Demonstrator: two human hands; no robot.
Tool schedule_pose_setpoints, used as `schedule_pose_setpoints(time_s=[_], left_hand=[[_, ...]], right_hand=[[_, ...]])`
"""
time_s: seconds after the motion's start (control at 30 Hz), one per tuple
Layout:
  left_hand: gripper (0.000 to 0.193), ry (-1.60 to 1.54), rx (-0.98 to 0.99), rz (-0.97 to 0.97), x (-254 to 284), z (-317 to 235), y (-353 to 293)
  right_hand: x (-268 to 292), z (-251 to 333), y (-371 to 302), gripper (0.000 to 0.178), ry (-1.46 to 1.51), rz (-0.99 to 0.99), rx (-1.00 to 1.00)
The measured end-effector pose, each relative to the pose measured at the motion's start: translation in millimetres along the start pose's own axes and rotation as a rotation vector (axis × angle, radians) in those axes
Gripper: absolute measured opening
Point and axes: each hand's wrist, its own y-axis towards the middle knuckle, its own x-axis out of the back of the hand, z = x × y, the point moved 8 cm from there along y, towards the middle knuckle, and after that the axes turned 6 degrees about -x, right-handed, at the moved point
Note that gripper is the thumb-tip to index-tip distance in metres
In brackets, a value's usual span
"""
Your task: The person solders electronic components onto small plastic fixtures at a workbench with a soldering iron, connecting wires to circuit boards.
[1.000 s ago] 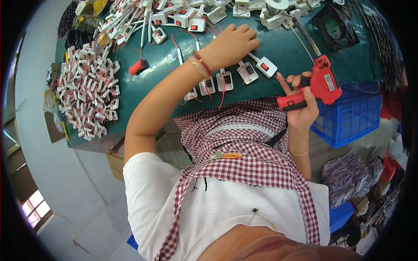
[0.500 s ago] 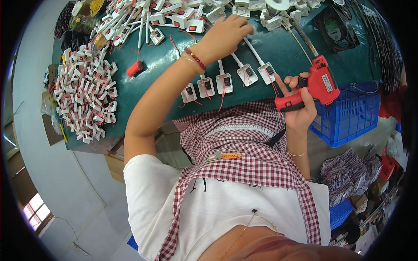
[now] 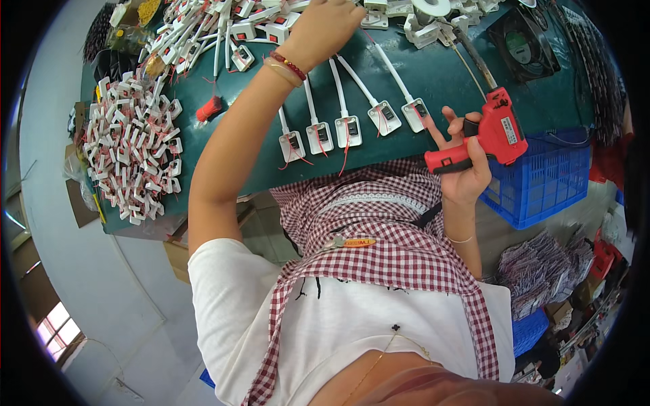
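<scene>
Stretched over the far part of the green table, my left hand (image 3: 325, 30) is among white switch parts, its fingers partly cut off by the top edge; whether it holds anything is hidden. My right hand (image 3: 464, 159) grips the handle of a red soldering gun (image 3: 504, 128), whose metal barrel points away from me. In front of me lies a row of several white switch housings with tubes; the rightmost housing (image 3: 415, 114) is beside my right fingers, and another housing (image 3: 293, 145) lies at the left end. Black switches and loose red wires show in them.
A heap of small white switch parts (image 3: 135, 149) covers the table's left end. More tubed switches (image 3: 196, 34) are piled at the back. A red bundle (image 3: 209, 108) lies near them. A black fan (image 3: 521, 44) stands at right, above a blue crate (image 3: 542, 179).
My left hand has moved farther away and to the left, uncovering more of the tubes in the row. My right hand and the soldering gun have hardly moved.
</scene>
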Motion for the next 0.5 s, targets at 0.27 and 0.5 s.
schedule_pose_setpoints(time_s=[0.27,0.5], left_hand=[[0.023,-0.032,0.193,-0.012,21.9,24.5,-16.8],[0.04,-0.542,0.697,0.283,-16.0,12.6,-79.5]], right_hand=[[-0.2,-1.2,-0.8,0.035,0.002,0.016,-0.01],[-17.1,-2.3,-3.5,0.036,0.042,0.06,-0.04]])
